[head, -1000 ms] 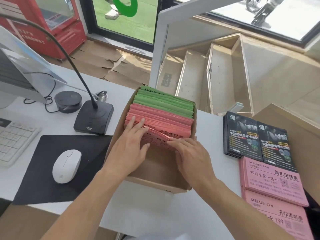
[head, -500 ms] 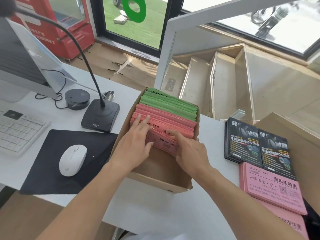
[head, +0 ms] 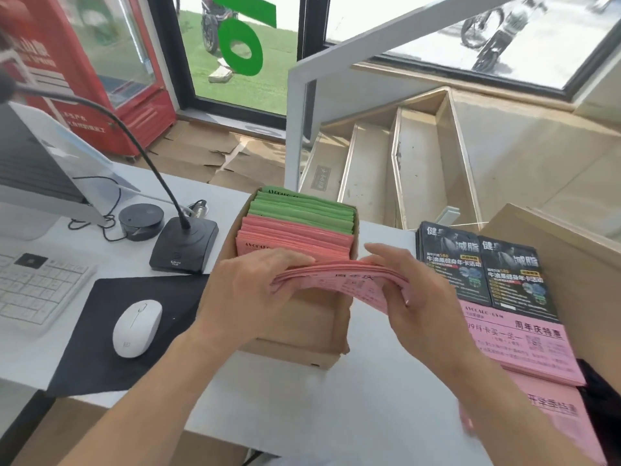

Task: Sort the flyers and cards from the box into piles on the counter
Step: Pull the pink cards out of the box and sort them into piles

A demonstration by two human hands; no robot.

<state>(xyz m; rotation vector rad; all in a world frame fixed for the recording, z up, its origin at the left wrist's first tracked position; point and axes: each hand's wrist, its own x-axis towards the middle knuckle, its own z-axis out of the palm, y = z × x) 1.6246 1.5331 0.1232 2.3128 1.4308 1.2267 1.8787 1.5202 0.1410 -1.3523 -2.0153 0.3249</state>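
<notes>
Both hands, left hand [head: 245, 290] and right hand [head: 416, 297], are gripping a pink flyer bundle [head: 339, 280] over the cardboard box [head: 295, 351]; black card piles [head: 477, 264] and pink flyer piles [head: 524, 344] are sitting sorted, green flyers [head: 302, 210] and more pink are waiting.

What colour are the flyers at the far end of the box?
Green flyers, standing behind the pink ones in the cardboard box; the head view shows them clearly.

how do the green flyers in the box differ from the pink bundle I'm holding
The green flyers stand on edge at the far end of the box; the pink bundle lies nearly flat above it, held between the left hand and right hand. The green flyers are untouched; the pink bundle sags at its ends. Both are printed flyers.
</notes>
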